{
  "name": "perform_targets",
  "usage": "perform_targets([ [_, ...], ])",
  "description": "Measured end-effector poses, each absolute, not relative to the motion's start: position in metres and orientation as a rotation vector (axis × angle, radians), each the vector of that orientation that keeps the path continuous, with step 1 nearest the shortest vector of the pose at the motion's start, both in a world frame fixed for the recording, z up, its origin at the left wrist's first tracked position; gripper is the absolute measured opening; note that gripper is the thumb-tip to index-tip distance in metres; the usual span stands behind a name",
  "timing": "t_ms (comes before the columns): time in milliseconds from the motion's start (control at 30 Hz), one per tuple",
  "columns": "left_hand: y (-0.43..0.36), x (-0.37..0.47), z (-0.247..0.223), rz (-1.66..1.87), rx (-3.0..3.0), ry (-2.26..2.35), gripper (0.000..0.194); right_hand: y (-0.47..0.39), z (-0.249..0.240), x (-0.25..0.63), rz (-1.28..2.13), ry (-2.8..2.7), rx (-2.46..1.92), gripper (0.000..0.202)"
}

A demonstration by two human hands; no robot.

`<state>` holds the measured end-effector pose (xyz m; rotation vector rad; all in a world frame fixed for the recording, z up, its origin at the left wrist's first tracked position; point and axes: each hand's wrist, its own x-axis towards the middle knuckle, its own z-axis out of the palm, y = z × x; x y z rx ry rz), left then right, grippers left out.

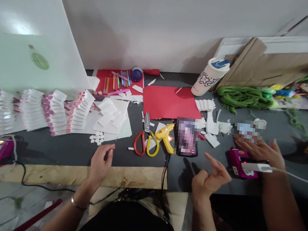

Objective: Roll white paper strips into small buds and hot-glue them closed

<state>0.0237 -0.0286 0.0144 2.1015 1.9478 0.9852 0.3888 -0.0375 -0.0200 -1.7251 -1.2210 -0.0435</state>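
Observation:
My left hand [100, 164] hovers at the table's near edge, loosely bent and holding nothing, thumb a little apart from the fingers. Just beyond it lie small white pieces [97, 138] and a stack of white paper cards [110, 115]. My right hand [210, 177] is empty, its index finger stretched toward a phone [186, 139] with a blurred screen, the other fingers bent. Between my hands lie scissors [146, 136] with one red and one yellow handle, and a yellow glue gun [165, 137]. Red paper [169, 102] lies behind them.
Fans of white strips with pink and purple tips [56, 114] line the left. A co-worker's hand [265, 153] rests at right, beside a purple power socket [241, 163]. Farther back are a cup [210, 77], green yarn [244, 98], markers [120, 79] and torn white scraps [211, 123].

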Motion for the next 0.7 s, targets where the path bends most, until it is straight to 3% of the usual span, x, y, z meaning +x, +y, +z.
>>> perform_targets([
  [300, -0.028, 0.066, 0.021, 1.031, 2.275, 1.630, 0.020, -0.041, -0.017, 0.383, -0.012, -1.353, -1.911, 0.040],
  [567, -0.030, 0.065, 0.014, 0.949, 2.230, 1.647, 0.021, -0.039, -0.020, 0.390, -0.346, -1.586, -1.824, 0.045],
  [700, -0.031, 0.063, 0.010, 0.957, 2.257, 1.669, 0.020, -0.037, -0.021, 0.392, -0.357, -1.654, -1.877, 0.044],
])
